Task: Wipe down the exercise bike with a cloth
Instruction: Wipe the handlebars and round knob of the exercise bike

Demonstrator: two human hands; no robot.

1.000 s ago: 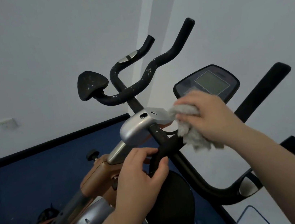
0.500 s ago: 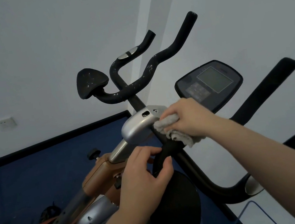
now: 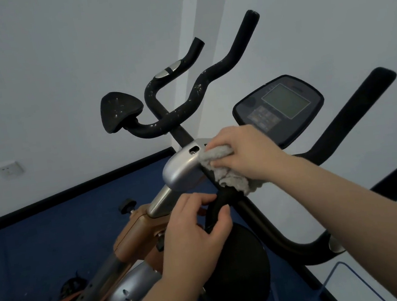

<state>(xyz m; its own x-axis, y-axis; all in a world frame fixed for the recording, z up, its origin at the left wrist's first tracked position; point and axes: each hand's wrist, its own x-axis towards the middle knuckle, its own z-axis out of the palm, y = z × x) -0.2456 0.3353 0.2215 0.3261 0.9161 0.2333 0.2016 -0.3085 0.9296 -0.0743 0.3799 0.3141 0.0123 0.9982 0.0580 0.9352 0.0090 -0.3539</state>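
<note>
While the right hand presses a bunched grey cloth against the black stem of the exercise bike, just beside its silver bracket, its fingers are closed around the cloth. Left hand grips the black bar below, fingers wrapped on it. Console screen sits behind the right hand; worn black handlebars rise above, against a white wall
</note>
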